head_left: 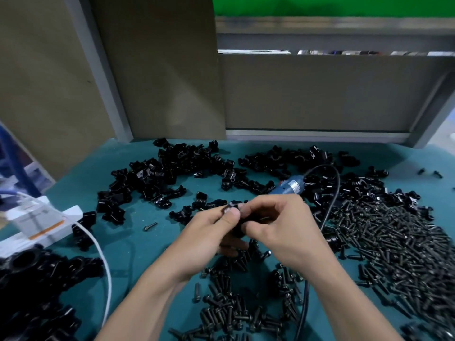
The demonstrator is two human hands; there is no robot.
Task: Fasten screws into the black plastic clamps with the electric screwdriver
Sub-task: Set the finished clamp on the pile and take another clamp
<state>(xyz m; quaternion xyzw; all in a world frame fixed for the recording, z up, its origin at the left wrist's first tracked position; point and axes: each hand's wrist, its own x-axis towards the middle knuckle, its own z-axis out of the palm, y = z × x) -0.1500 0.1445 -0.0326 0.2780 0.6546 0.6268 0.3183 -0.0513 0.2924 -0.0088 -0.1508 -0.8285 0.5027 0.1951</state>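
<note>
My left hand and my right hand meet above the middle of the teal table. Between their fingertips they pinch a black plastic clamp, mostly hidden by the fingers. The blue electric screwdriver lies on the table just beyond my right hand, and neither hand touches it. Its black cable loops to the right and runs back toward me. Loose black screws are heaped on the right and in front of me.
Piles of black clamps cover the back of the table. A single screw lies left of centre. A white power strip with a white cord sits at the left. Larger black parts fill the near left corner.
</note>
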